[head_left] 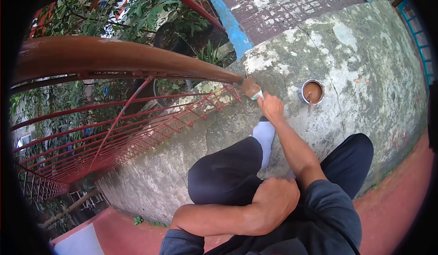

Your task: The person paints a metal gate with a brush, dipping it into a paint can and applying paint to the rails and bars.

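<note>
My right hand (270,108) reaches forward and is shut on a paintbrush (251,89). The brush's brown-loaded bristles touch the lower end of a thick handrail (137,58), which is coated in wet brown paint. My left hand (275,204) lies across my body with its fingers curled, resting against my right upper arm and holding nothing. A small round tin of brown paint (312,91) stands on the concrete floor (365,63) just right of my right hand. I am crouched, with my knee (226,175) and a grey sock (264,134) below the brush.
A red metal railing (114,136) with many thin bars runs along the left edge of the concrete, with plants and a drop beyond it. A blue painted strip (228,20) crosses the top. Red-painted floor (397,200) lies at the right and bottom.
</note>
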Motion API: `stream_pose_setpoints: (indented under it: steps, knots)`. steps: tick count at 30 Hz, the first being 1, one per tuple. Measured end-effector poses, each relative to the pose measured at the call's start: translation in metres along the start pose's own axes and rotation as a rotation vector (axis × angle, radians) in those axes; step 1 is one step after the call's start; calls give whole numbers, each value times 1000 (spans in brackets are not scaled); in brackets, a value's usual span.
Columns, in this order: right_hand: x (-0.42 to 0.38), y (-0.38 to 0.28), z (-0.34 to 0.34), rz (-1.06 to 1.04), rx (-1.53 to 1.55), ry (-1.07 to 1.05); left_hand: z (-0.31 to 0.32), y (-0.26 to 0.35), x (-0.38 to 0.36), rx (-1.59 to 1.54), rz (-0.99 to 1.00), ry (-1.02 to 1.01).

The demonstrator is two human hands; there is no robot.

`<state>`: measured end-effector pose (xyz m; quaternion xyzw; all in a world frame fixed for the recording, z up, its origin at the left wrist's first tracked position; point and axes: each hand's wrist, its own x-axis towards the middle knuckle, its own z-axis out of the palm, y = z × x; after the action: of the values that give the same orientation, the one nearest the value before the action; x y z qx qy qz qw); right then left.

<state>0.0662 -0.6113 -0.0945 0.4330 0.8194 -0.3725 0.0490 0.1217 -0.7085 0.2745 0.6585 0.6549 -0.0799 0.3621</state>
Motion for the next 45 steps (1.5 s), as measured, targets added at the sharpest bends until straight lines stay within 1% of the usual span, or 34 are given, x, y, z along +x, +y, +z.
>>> stream_pose_setpoints:
  steps: [2,6,7,8,9,10,12,13,15,16,18,19,21,22,24,26,29,31,32,34,35,38,39,41,42,44,45]
  knots:
    - [1,-6,2,5,14,-5,-7,3,2,-34,-75,-141]
    - [17,-18,9,-14,50,2,-6,1,2,-62,-100,-165]
    - [23,-15,10,-10,54,-3,0,-1,0,-46,-85,-83]
    - [30,-9,8,46,85,37,3,-3,-1,-31,-70,2]
    - [40,-6,6,99,115,80,3,-4,-1,-30,-70,1]
    - [47,-11,-5,102,114,78,2,-4,-1,-23,-68,9]
    - [55,-13,-23,196,170,218,1,-2,-2,-26,-58,9]
    - [55,-15,-28,201,165,221,-1,-2,-2,-29,-65,-12]
    - [56,-24,-36,151,123,179,-1,0,-1,-26,-66,-28]
    - [60,-25,-31,151,123,191,1,0,0,-26,-70,-23]
    - [56,-28,-17,94,122,64,1,-1,2,-22,-72,-20]
    - [51,-25,-11,101,126,64,1,0,3,-1,-72,-16]
    - [39,-19,-3,-20,110,-103,0,-1,4,19,-69,-18]
    - [32,-16,-1,-14,111,-105,-1,-1,3,40,-56,-12]
    - [25,-9,-5,-58,46,-180,-4,-3,5,63,-39,4]
    - [24,-7,-9,-40,31,-172,-6,-3,5,84,-28,-4]
    - [45,-14,-20,6,74,-134,-1,-3,6,100,-44,-14]
    - [69,-17,-24,-6,11,-40,3,-5,5,120,-45,-37]
    - [77,-19,-25,1,17,-43,4,-5,4,135,-47,-51]
    - [86,-23,-29,38,61,34,0,-5,4,138,-63,-68]
    - [86,-26,-31,76,112,107,-2,-5,5,141,-84,-73]
    - [86,-30,-29,80,103,96,1,-6,6,103,-110,-72]
    - [81,-28,-19,84,103,92,1,-6,6,100,-110,-78]
    - [70,-23,2,-39,45,-8,-3,-9,8,124,-79,-71]
    - [63,-23,-1,-40,46,-4,-5,-10,9,128,-77,-69]
    - [45,-16,-5,-33,81,-120,-11,-10,10,93,-80,-55]
    - [37,-14,-7,-35,79,-123,-12,-11,11,90,-82,-53]
